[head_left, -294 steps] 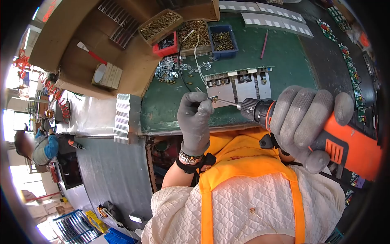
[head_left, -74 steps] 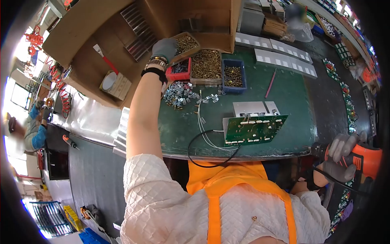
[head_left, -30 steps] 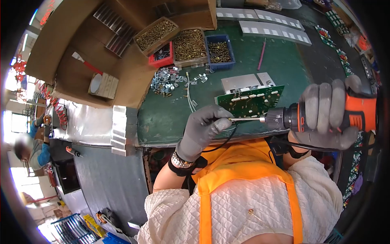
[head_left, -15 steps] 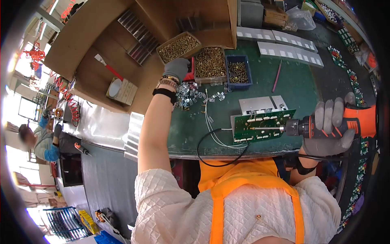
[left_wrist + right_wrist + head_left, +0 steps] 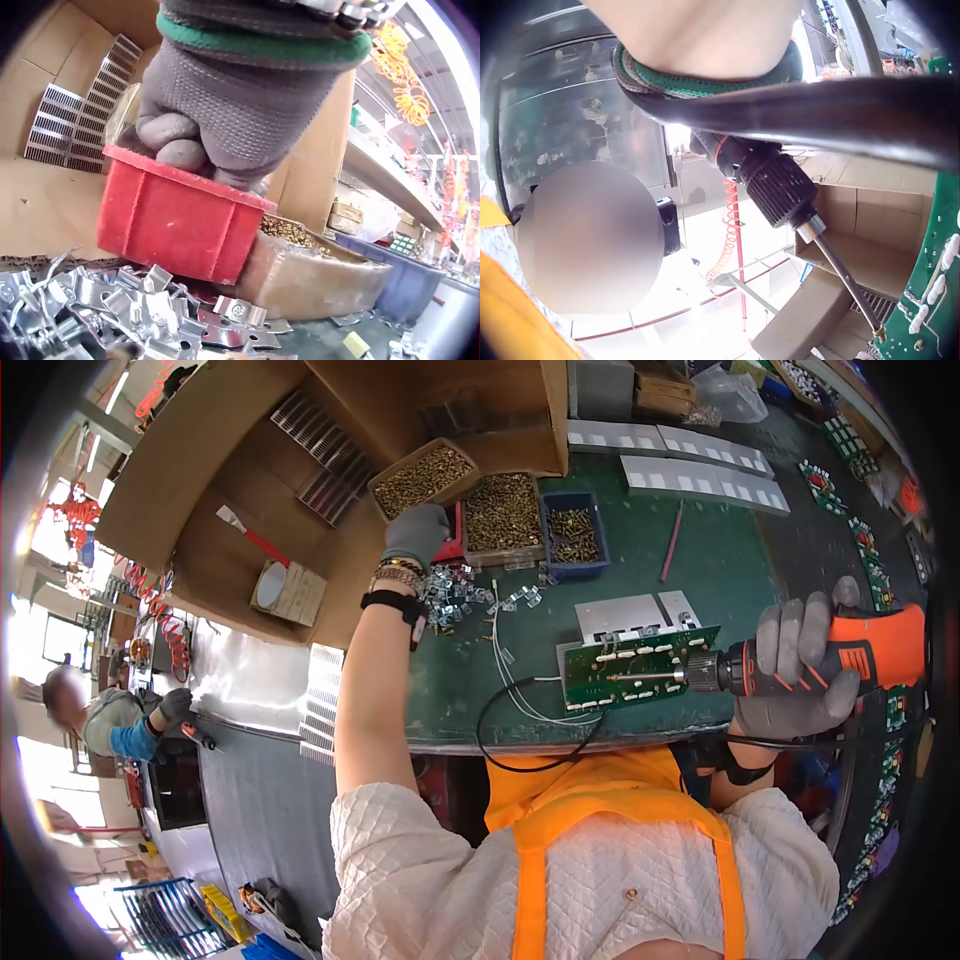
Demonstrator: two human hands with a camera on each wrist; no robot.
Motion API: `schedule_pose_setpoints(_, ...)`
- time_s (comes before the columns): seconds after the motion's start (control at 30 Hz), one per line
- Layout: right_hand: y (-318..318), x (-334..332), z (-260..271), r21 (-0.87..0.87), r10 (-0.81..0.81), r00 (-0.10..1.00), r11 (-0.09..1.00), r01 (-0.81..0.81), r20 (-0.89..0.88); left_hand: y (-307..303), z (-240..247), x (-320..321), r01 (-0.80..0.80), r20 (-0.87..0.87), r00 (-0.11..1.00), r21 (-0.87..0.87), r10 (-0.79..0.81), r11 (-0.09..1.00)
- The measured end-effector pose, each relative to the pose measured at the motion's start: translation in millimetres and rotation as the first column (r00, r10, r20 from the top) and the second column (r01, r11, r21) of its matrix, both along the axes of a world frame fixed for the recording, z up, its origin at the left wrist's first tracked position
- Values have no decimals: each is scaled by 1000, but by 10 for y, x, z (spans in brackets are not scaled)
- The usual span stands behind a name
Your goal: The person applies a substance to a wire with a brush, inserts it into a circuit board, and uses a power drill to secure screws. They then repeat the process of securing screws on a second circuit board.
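My gloved left hand (image 5: 415, 535) reaches into the small red bin (image 5: 180, 217), its fingers curled down behind the rim. What those fingers touch is hidden by the bin wall. Gloved too, my right hand (image 5: 805, 660) grips an orange and black electric screwdriver (image 5: 880, 645), with its long bit pointing left across a green circuit board (image 5: 640, 697). A small brass-coloured screw (image 5: 880, 334) shows at the bit's tip, right at the board's face in the right wrist view. The board stands tilted up against silver metal heatsink plates (image 5: 615, 615) on the bench.
Brass screws fill an open tray (image 5: 545, 550) and another tilted tray (image 5: 472, 482); a blue bin (image 5: 603, 545) stands beside them. Loose metal clips (image 5: 157, 315) lie before the red bin. A black cable (image 5: 482, 735) loops over the bench edge. Another person (image 5: 110, 720) works at far left.
One second ago my left hand was at the bit's tip; since then it has moved to the red bin. The screwdriver bit now lies over the board, almost unmoved over the last half second.
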State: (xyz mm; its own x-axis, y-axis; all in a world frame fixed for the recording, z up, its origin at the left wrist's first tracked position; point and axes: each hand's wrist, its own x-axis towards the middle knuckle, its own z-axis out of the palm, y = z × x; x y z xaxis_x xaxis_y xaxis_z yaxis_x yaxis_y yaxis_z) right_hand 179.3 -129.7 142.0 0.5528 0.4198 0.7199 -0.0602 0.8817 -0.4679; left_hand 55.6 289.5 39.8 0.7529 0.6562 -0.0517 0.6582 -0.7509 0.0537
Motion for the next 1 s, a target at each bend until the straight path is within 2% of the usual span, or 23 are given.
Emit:
schedule_pose_setpoints(0.07,42,-42,26,59,35,999,998,-32,-40,44,-14,-92,-12,123,992,-81,22,997)
schedule_pose_setpoints(0.1,43,-30,18,66,53,998,996,-52,-16,67,-38,-141,-11,121,992,-83,21,997)
schedule_pose_setpoints(0.13,40,-47,21,66,53,998,997,-51,-18,86,-64,-187,3,228,973,-145,30,989)
schedule_pose_setpoints(0.17,42,-70,28,55,25,999,998,-23,-43,99,-96,-218,25,332,942,-205,46,978)
schedule_pose_setpoints(0.2,34,-89,33,44,-3,998,999,6,-68,72,-93,-238,26,329,943,-206,45,978)
schedule_pose_setpoints(0.27,-18,-55,37,17,2,1000,1000,-2,-22,7,-96,-276,51,567,794,-419,218,906)
schedule_pose_setpoints(0.3,-37,-33,45,-11,9,1000,1000,-9,26,-128,-37,-296,56,564,798,-421,213,905)
schedule_pose_setpoints(0.37,-58,-7,94,24,-1,999,1000,0,33,-635,247,-336,305,825,565,-229,18,924)
schedule_pose_setpoints(0.43,-57,50,121,125,9,996,992,-20,85,-1150,508,-425,478,789,531,23,-310,878)
schedule_pose_setpoints(0.47,-90,-2,199,104,-58,998,993,59,-7,-1339,558,-472,551,732,471,191,-491,813)
schedule_pose_setpoints(0.5,-103,-18,248,114,-26,999,993,31,-43,-1507,588,-520,610,648,394,346,-652,713)
schedule_pose_setpoints(0.53,-115,-18,260,125,8,997,992,2,-80,-1678,633,-571,633,651,389,326,-652,702)
schedule_pose_setpoints(0.6,-102,2,253,101,-9,997,995,17,-79,-1931,702,-664,700,565,304,414,-767,582)
schedule_pose_setpoints(0.7,-93,19,236,73,33,999,997,-31,-20,-2048,680,-729,718,547,259,442,-796,538)
schedule_pose_setpoints(0.83,-90,22,224,59,126,988,990,-132,94,-2068,663,-741,722,545,253,443,-799,531)
schedule_pose_setpoints(1.0,-49,-34,274,48,142,986,988,-147,85,-2110,690,-711,747,543,204,451,-814,488)
